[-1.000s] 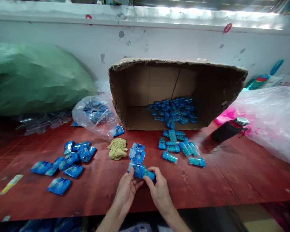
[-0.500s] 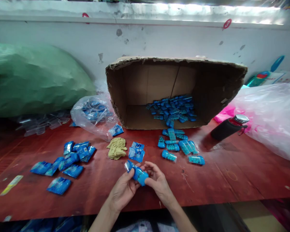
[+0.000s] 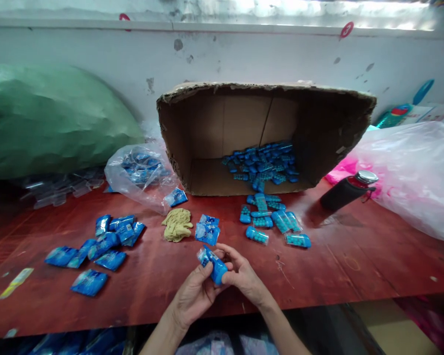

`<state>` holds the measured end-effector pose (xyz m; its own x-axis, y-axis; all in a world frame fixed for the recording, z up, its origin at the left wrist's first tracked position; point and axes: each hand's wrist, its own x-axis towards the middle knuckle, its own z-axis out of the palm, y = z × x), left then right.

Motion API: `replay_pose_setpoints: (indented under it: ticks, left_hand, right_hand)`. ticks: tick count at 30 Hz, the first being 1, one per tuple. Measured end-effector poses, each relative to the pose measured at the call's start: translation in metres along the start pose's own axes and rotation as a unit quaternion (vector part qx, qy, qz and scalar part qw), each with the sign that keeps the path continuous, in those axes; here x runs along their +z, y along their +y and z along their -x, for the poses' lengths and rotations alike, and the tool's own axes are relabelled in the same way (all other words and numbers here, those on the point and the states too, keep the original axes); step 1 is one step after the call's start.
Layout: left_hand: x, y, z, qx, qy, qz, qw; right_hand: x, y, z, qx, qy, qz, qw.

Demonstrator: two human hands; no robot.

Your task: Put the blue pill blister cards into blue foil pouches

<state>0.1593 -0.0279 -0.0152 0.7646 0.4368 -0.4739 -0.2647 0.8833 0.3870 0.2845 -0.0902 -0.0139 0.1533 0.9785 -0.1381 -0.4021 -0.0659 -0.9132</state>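
My left hand [image 3: 194,296] pinches a blue printed packet [image 3: 206,255], its thumb on top. Pressed against the packet is a small blue-capped container [image 3: 219,272], which the thumb and fingers of my right hand [image 3: 244,278] grip from the right side. Whether the container lies inside the packet or only against it, I cannot tell. Just beyond my hands lie flat blue packets [image 3: 207,230]. To their right are several clear, blue-capped containers of turquoise beads [image 3: 257,235]. Plump blue packets [image 3: 89,282] form a loose group on the left.
A cardboard box [image 3: 192,180] on its side holds a heap of similar containers. A crumpled yellowish glove [image 3: 177,225], a clear bag [image 3: 133,185] of blue packets and a dark bottle [image 3: 342,195] stand or lie on the red table [image 3: 318,286]. A green sack [image 3: 59,123] bulges at left.
The container and packet have turned in my hands, so the beads seen before no longer show. My right fingers have closed in nearer to my left hand. The view has shifted slightly.
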Motion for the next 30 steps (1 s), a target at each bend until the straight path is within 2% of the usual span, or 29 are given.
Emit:
replay_pose_setpoints:
  ticks: [3, 6, 13, 19, 25, 27, 30]
  left_hand:
    - [0.003, -0.004, 0.001, 0.017, 0.013, 0.017, 1.000]
    - [0.007, -0.008, 0.000, 0.029, 0.039, 0.023, 0.999]
    - [0.017, -0.014, -0.004, 0.043, 0.149, 0.000, 0.988]
    - [0.017, -0.011, -0.002, 0.081, 0.115, -0.054, 0.989]
    - [0.010, 0.004, -0.004, 0.141, 0.160, -0.160, 0.964]
    - [0.011, 0.010, -0.004, 0.135, 0.130, -0.157, 0.970]
    - [0.013, 0.013, -0.001, 0.085, 0.070, -0.132, 0.985]
  right_hand:
    - [0.000, 0.000, 0.001, -0.008, 0.008, 0.007, 1.000]
    - [-0.001, 0.002, 0.002, -0.027, 0.022, 0.064, 0.997]
    - [0.000, 0.009, 0.003, -0.076, 0.064, 0.141, 0.985]
    - [0.005, 0.018, 0.003, -0.115, 0.123, 0.111, 0.979]
    - [0.007, 0.023, 0.005, -0.146, 0.150, 0.100, 0.973]
    - [0.007, 0.022, 0.005, -0.158, 0.142, 0.105, 0.972]
    - [0.005, 0.021, 0.004, -0.154, 0.133, 0.086, 0.975]
